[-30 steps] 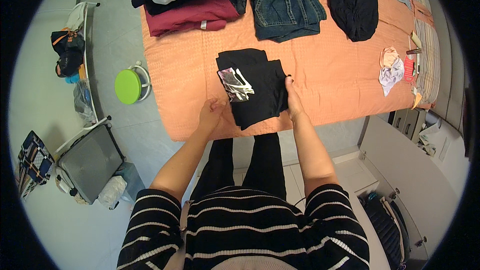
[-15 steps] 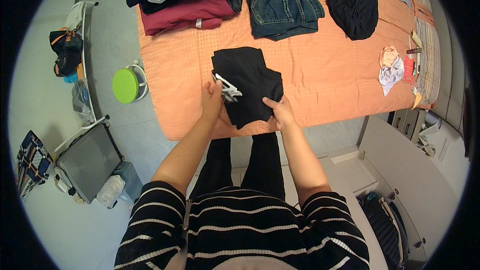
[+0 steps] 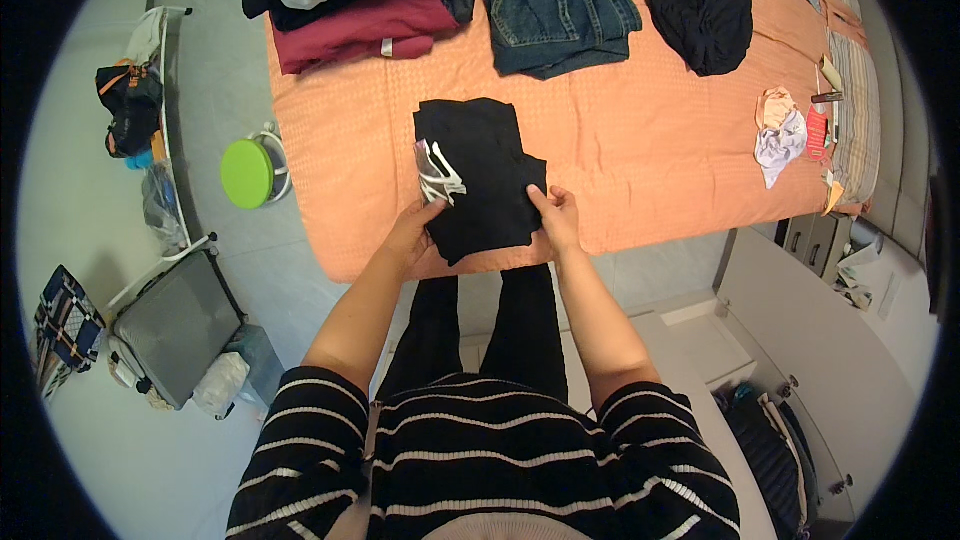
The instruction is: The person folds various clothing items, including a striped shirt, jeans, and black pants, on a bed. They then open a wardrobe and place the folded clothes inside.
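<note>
A folded black garment (image 3: 482,185) with a white and grey print on its left side lies at the near edge of the bed. My left hand (image 3: 412,230) grips its lower left edge, thumb on top beside the print and fingers out of sight beneath. On the opposite side, my right hand (image 3: 557,217) pinches the right edge, the thumb pressing on the cloth. Whether the near end rests on the bed or is slightly lifted, I cannot tell.
Folded jeans (image 3: 560,10), a dark red garment (image 3: 365,28) in a pile and a bundled black garment (image 3: 698,5) lie along the far side of the orange bedspread (image 3: 650,170). Small cloths (image 3: 780,135) sit at right. A green stool (image 3: 248,174) and grey suitcase (image 3: 185,325) stand left.
My left hand has slid down the garment's left edge toward me. The right hand has shifted slightly left, and the garment's right side now looks narrower and straighter, its print flatter.
</note>
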Demonstrator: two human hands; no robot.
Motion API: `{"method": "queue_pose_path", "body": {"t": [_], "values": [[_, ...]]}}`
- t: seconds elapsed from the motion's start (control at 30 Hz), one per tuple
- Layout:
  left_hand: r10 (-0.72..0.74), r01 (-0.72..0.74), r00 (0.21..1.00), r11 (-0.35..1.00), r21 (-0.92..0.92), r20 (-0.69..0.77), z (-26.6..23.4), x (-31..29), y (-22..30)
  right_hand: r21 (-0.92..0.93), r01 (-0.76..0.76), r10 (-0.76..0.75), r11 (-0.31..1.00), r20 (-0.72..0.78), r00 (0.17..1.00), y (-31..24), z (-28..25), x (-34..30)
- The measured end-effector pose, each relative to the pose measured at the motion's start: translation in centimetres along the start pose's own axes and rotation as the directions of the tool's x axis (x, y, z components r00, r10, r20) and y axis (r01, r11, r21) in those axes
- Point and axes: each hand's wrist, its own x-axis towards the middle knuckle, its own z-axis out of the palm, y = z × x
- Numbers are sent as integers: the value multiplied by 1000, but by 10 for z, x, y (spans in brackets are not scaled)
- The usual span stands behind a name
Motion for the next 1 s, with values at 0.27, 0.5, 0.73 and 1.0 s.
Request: {"method": "queue_pose_path", "body": {"t": [0.27,0.5,0.73,1.0], "values": [[268,-113,901,905,411,-341,16,45,35,137,-499,370,856,511,775,-25,26,-12],[82,-73,995,988,136,-62,71,-3,76,296,-350,122,889,583,803,-89,-25,-36],[582,-668,682,743,52,443,207,1,179,485,27,-316,874,527,789,-237,-63,12],[852,-416,336,-247,875,400,225,110,175,-522,605,-710,600,-1,704,-253,-12,134]]}}
